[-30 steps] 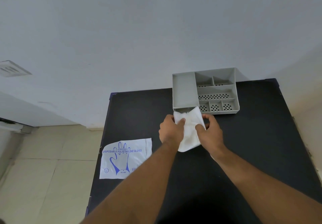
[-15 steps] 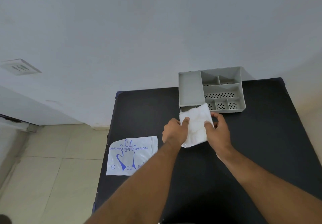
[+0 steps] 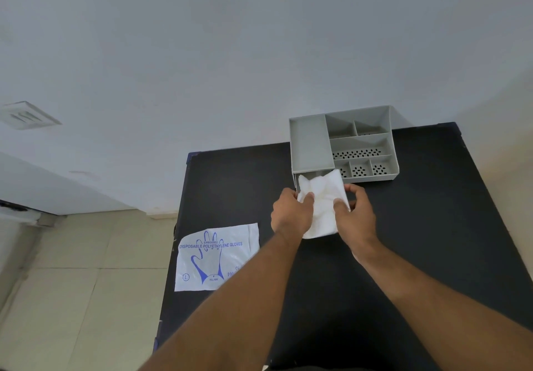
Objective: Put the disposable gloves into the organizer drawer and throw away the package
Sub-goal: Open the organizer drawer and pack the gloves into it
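Note:
A white stack of disposable gloves (image 3: 322, 200) is gripped from both sides, by my left hand (image 3: 291, 215) and my right hand (image 3: 356, 216). The stack's far end reaches over the pulled-out drawer (image 3: 306, 175) at the front left of the grey organizer (image 3: 310, 145). The glove package (image 3: 217, 256), flat white plastic with a blue hand print, lies on the black table (image 3: 432, 226) at its left edge, partly hanging over, with my left forearm crossing its right corner.
The organizer stands at the table's far edge against a white wall and has several open compartments with perforated floors (image 3: 357, 154). Beige tiled floor (image 3: 72, 284) lies left of the table.
Both hands have carried the glove stack a little farther towards the organizer, so its far end now overlaps the open drawer. The package has not moved.

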